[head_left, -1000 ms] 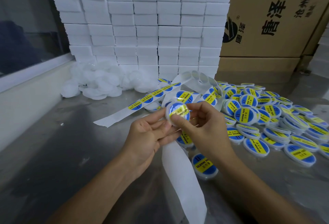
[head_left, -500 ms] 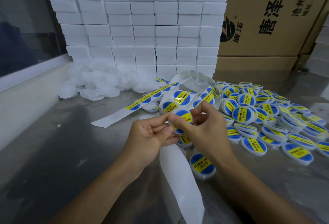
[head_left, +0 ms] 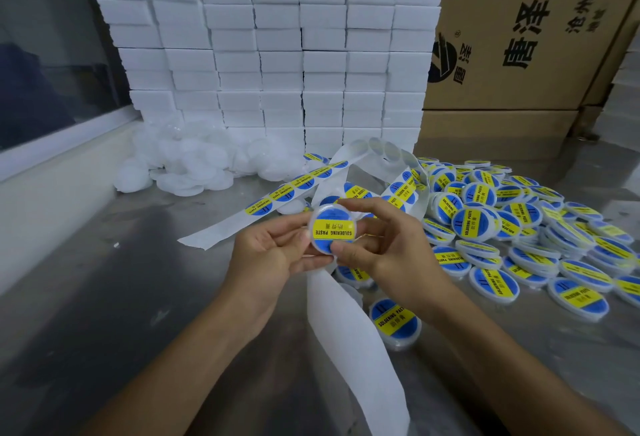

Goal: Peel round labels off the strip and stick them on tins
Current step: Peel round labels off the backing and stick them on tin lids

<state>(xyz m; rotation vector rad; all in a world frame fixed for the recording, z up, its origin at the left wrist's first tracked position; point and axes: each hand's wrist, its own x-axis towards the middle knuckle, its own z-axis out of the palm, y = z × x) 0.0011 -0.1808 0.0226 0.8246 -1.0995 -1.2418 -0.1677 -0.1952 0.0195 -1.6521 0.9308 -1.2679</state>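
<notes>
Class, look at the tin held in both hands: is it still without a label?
No: the tin, held by the left hand and right hand, already bears a blue and yellow label.

two hands hold one round tin above a grey surface: left hand pinches its left edge, right hand its top and bottom. a label strip curls behind, labelled tins heaped right, white boxes stacked behind.

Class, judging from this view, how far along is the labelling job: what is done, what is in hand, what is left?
Done: a heap of labelled tins lies on the right. In hand: the left hand and right hand hold a tin already wearing its label. Left: unlabelled tins by the wall, and labels on the strip.
</notes>
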